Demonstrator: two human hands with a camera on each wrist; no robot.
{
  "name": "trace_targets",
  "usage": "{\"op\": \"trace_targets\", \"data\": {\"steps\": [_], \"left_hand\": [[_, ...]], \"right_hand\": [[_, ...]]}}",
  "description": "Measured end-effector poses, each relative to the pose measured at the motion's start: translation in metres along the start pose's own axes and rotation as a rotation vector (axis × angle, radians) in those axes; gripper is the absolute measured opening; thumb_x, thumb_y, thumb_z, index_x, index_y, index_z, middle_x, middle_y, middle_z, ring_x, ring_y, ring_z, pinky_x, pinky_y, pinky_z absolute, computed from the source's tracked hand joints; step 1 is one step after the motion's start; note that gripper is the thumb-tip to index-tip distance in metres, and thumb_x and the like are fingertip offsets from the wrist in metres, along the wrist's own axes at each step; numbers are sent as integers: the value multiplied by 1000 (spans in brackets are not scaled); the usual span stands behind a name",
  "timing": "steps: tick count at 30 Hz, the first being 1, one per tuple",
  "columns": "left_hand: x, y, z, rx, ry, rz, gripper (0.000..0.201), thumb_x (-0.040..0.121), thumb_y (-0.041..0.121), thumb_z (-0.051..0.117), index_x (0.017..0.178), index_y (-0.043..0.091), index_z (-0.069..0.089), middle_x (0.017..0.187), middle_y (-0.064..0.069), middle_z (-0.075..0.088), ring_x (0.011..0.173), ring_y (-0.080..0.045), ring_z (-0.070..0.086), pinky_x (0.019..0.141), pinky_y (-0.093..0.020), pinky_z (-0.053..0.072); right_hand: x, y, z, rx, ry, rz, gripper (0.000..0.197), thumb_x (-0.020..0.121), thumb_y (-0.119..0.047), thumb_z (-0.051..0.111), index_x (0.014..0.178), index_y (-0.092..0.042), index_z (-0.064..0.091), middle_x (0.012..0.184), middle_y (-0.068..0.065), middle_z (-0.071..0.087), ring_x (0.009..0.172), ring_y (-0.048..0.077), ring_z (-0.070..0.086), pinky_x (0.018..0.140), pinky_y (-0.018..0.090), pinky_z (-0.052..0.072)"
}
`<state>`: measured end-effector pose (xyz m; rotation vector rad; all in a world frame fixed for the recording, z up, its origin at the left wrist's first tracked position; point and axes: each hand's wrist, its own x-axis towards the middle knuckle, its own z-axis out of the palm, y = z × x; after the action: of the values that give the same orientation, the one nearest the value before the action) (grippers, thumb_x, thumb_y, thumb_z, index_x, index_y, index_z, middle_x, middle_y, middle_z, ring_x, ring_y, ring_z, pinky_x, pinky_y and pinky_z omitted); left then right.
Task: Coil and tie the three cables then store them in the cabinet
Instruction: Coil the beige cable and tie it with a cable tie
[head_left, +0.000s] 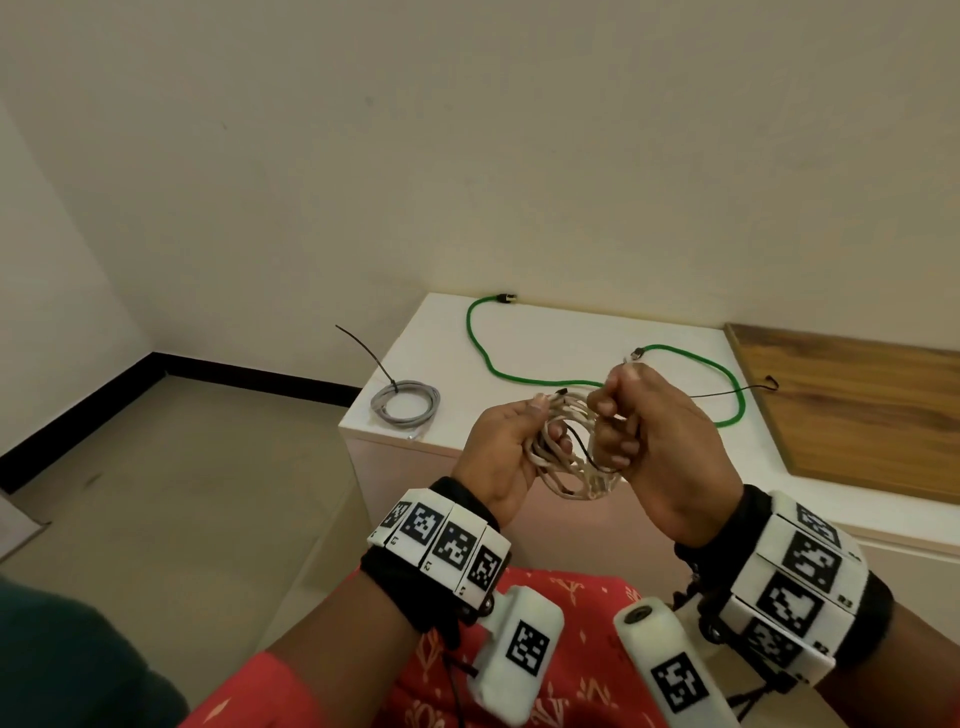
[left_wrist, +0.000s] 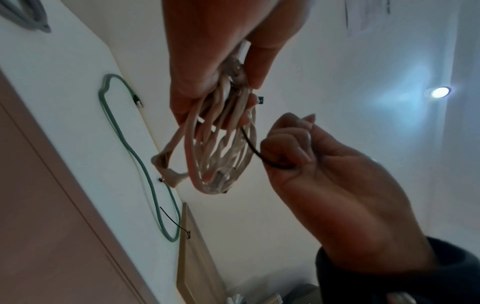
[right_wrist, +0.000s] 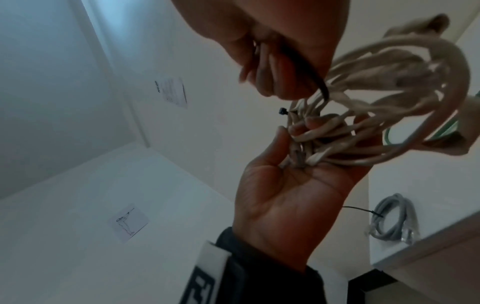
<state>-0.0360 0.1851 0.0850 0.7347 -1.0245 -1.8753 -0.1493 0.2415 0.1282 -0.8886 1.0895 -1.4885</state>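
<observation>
Cables are three, and two of them lie on the white cabinet top (head_left: 571, 332), beyond the fingers. Green cable (head_left: 480, 353), the longest, is spread loose behind the right knuckles. Grey cable (head_left: 405, 402) is coiled and tied with a black tie, left of the left fingertips. White cable (head_left: 563, 457) is a loose coil held in the air between both hands. Left hand (head_left: 501, 454) holds the coil, with its fingers (right_wrist: 298, 129) curled round the upper strands. Right hand (head_left: 657, 441) is closed in a fist and its fingers (left_wrist: 291, 142) grip the tail of a black cable tie (left_wrist: 250, 144) that goes round the coil. One more black tie (head_left: 737, 391) lies beside the right hand, near a wooden board (head_left: 857, 405).
</observation>
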Motion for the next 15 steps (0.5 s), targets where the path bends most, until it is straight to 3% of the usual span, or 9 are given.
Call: {"op": "trace_targets", "data": {"steps": [3,6,8,11,15], "left_hand": [[1,3,-2,-10,25,-6,25,96,14,37,91,0,57,63,-6,50,56,-13,49,55,-24,49],[1,4,-3,20,37,-4,25,96,15,38,92,1,58,74,-11,51,66,-18,48,59,-27,50],[-1,5,-3,31,29,-3,27,96,16,37,90,2,59,68,-8,52,61,-16,50,56,-25,51],[-4,6,0,78,28,31,27,97,15,37,92,1,60,62,-6,51,51,-10,50,54,-22,49],[-8,3,8,212,44,107,26,97,15,38,96,1,59,70,-10,52,60,-18,50,62,-29,47]], "right_hand": [[-2,0,2,-78,-52,-48,25,95,-7,37,82,-2,57,44,-4,49,40,4,44,41,17,38],[-2,1,1,-136,-86,-30,22,90,4,43,94,2,64,50,-4,60,44,2,54,44,13,44],[-1,3,-1,-187,-51,-47,17,83,9,51,89,2,65,52,-5,65,44,3,57,44,13,44],[1,8,-4,-236,67,-70,12,75,11,62,72,-1,61,40,-6,57,37,5,49,40,15,42],[3,10,-6,-238,132,-91,13,74,9,64,69,-2,60,41,-6,58,37,5,49,40,15,42]]}}
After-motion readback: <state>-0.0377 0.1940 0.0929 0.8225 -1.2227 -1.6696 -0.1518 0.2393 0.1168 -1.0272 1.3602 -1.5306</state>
